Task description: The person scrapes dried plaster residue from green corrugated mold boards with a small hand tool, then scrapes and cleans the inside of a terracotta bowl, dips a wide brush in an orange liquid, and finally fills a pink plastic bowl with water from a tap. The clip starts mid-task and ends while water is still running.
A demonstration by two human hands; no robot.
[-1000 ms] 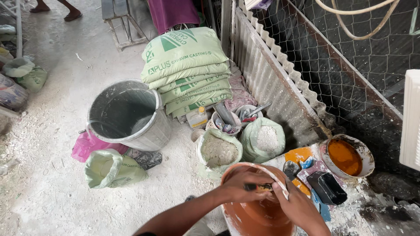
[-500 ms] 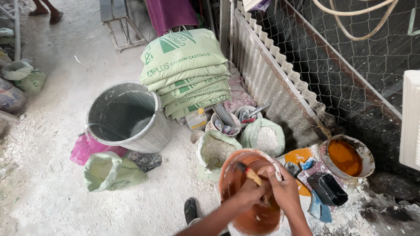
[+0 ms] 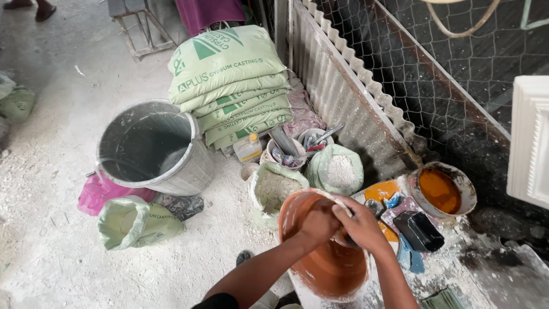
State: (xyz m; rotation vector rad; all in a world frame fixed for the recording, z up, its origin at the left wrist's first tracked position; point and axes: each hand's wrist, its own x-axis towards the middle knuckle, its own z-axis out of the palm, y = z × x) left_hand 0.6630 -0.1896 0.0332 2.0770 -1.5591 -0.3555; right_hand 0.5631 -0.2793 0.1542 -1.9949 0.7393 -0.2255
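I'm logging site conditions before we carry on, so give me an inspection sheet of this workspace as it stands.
Surface: white powder-dusted floor and a spattered worktop.
Job's things: large orange-coated bowl; the tool inside is hidden by the hands.
Clutter: grey bucket, stacked green sacks, two open powder bags, pink bag, small tub of orange liquid, black brush.
Grippers: left hand and right hand are clasped together inside the bowl.
Cables: a hose loop behind the wire mesh.
Surroundings: corrugated sheet, white moulded panel, another person's foot at top left.
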